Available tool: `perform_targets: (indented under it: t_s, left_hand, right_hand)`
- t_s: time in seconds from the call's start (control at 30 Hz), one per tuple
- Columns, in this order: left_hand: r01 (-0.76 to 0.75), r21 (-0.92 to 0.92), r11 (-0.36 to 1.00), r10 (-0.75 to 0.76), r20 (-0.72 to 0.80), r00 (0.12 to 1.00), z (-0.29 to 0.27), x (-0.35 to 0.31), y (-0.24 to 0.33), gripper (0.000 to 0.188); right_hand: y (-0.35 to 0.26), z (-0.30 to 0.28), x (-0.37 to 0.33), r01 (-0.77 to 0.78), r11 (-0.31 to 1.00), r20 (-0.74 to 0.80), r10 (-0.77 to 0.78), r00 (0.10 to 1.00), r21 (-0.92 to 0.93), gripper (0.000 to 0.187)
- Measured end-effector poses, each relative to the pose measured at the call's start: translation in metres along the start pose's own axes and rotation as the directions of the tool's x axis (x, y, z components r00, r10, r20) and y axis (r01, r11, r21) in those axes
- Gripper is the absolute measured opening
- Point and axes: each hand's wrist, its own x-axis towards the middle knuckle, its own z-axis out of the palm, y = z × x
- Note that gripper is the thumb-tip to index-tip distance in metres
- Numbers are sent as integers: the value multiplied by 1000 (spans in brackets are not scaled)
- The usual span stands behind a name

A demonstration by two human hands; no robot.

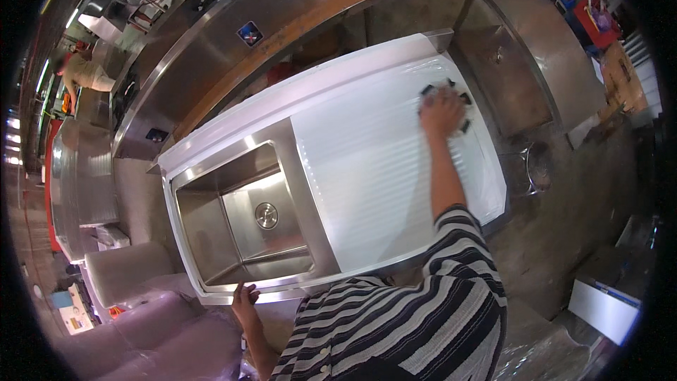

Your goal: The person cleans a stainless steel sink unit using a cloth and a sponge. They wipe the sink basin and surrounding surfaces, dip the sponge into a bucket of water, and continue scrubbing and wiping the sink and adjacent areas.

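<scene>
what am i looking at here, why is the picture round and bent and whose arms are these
This is one picture from a wide fisheye camera worn on a person's head, looking down, so straight edges curve. The arms are the wearer's own. Below them lies a stainless steel sink unit with a deep basin and a white-covered ribbed drainboard. The right hand, on a striped sleeve, presses a dark, star-shaped object onto the drainboard's far corner; what it is I cannot tell. The left hand grips the unit's near edge. More steel counters stand behind.
</scene>
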Motion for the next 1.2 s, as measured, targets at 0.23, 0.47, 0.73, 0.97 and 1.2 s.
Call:
perform_targets:
  t_s: [0.23, 0.47, 0.73, 0.97, 1.2]
  left_hand:
    - [-241, 71, 968, 191, 415, 890, 128, 10, 75, 40]
    - [-237, 212, 948, 148, 366, 919, 94, 18, 74, 40]
    - [-230, 128, 965, 169, 366, 915, 140, 9, 54, 40]
    - [-112, 163, 980, 67, 255, 965, 99, 0, 62, 38]
    - [35, 9, 999, -34, -98, 995, 22, 3, 16, 34]
  right_hand:
    - [-223, -66, -155, 553, 554, -94, -649, 755, 622, 58]
    - [-98, -36, -31, 441, 797, 19, -491, 871, 413, 58]
    - [-224, -15, -95, 305, 903, 56, -336, 940, 303, 55]
    - [-184, -26, -89, 451, 722, -77, -488, 870, 525, 55]
    - [-102, 5, -1, 74, 979, -116, -53, 992, 192, 46]
